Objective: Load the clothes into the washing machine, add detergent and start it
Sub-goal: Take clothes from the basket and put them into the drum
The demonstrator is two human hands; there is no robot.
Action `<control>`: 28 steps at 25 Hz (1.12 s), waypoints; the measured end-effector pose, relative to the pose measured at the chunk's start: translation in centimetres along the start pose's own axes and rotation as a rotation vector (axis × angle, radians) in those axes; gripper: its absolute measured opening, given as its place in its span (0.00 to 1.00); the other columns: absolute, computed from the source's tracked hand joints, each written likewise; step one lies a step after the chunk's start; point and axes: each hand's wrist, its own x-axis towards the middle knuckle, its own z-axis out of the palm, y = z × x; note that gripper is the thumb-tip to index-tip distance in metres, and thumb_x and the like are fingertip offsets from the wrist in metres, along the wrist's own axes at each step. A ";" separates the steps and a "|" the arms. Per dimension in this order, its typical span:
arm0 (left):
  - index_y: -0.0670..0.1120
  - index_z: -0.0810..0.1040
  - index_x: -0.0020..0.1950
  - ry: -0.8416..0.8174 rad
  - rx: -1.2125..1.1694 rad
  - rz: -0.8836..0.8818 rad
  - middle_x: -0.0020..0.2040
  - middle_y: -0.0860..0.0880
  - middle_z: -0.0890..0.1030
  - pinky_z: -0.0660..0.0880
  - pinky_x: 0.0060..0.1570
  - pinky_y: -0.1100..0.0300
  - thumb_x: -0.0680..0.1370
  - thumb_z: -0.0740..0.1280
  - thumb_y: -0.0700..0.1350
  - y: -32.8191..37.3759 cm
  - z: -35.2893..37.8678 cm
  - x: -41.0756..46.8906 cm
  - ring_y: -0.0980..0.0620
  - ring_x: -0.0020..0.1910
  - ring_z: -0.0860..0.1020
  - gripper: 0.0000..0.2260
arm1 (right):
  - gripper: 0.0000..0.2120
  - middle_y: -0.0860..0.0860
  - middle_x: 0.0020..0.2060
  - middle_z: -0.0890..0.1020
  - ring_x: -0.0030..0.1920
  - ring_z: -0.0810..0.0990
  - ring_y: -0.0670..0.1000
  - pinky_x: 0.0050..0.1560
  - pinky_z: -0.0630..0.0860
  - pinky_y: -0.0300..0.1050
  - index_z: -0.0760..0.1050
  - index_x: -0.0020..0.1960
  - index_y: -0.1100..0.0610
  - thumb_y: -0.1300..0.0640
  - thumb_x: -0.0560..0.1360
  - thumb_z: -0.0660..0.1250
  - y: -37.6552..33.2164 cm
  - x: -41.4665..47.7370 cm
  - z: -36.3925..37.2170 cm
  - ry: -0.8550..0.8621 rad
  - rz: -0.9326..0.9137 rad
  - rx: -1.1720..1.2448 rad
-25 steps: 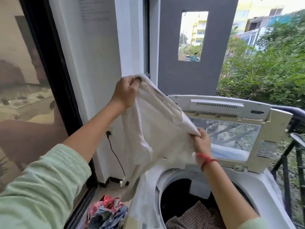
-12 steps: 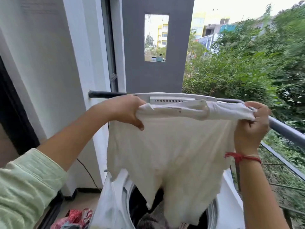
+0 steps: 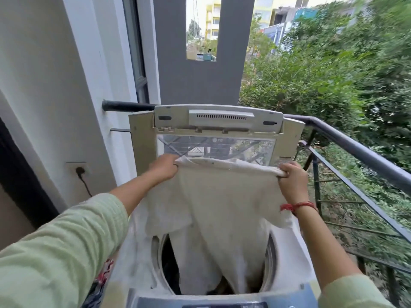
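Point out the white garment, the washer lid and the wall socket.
white garment (image 3: 224,196): head view, middle of the hanging cloth.
washer lid (image 3: 219,117): head view, upper plastic panel of the raised lid.
wall socket (image 3: 78,169): head view, plate where the plug sits.

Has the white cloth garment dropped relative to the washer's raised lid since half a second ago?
Yes. The white cloth garment went down: its top edge now sits below the raised lid's top, hem inside the drum.
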 end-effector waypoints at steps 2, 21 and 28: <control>0.45 0.78 0.62 0.262 -0.136 0.107 0.59 0.42 0.72 0.71 0.58 0.51 0.75 0.58 0.35 0.5 0.8 -0.4 0.41 0.60 0.71 0.18 | 0.12 0.59 0.43 0.82 0.43 0.79 0.57 0.44 0.74 0.45 0.82 0.41 0.65 0.75 0.66 0.62 0.3 -0.1 0.6 0.165 -0.045 0.153; 0.44 0.70 0.64 -0.470 0.424 0.475 0.67 0.41 0.67 0.57 0.71 0.48 0.76 0.61 0.46 -5.3 19.2 -9.6 0.42 0.68 0.66 0.17 | 0.19 0.52 0.65 0.74 0.64 0.73 0.52 0.62 0.68 0.43 0.69 0.68 0.53 0.52 0.77 0.62 2.6 -14.9 11.5 -1.511 0.008 -0.400; 0.47 0.72 0.67 -0.808 0.158 0.198 0.63 0.45 0.75 0.70 0.59 0.55 0.78 0.62 0.51 -5.6 18.6 -10.2 0.45 0.62 0.73 0.18 | 0.16 0.49 0.62 0.75 0.58 0.76 0.47 0.57 0.72 0.37 0.72 0.65 0.52 0.54 0.78 0.63 1.3 -14.9 11.0 -1.253 0.112 -0.021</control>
